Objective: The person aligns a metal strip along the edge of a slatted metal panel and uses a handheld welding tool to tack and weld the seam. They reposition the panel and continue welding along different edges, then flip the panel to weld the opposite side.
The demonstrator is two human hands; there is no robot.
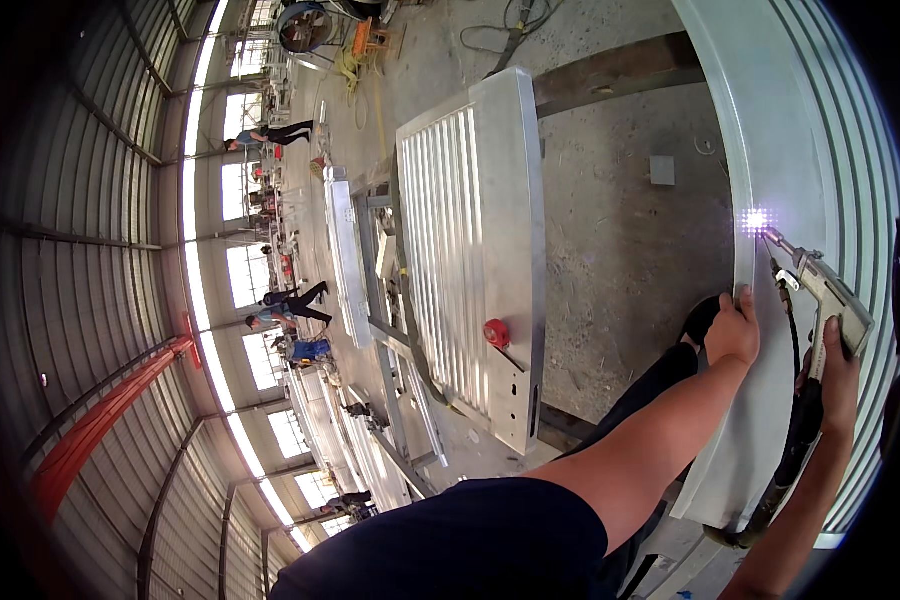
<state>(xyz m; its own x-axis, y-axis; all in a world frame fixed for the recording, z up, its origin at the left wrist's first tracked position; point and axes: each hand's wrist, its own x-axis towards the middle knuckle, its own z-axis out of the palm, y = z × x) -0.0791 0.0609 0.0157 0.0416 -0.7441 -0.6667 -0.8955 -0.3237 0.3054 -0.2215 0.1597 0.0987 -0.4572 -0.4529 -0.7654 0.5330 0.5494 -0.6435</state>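
The left hand [733,328] is seen curled over the edge of the big curved metal panel [770,120], fingers wrapped around its rim. The right hand [838,385] is closed around the grip of a welding gun [820,290], whose nozzle is pressed to that same edge above the left hand, and a white-violet spark [755,221] is thrown at the tip. The panel is stretched along the right side of the view, ribbed on its far face. A second ribbed metal panel [470,250] is laid flat on a frame over the concrete floor [610,230], well apart to the left. A thick dark hose [795,450] is hung from the gun's base. A small red knob [497,333] is spotted on the flat panel.
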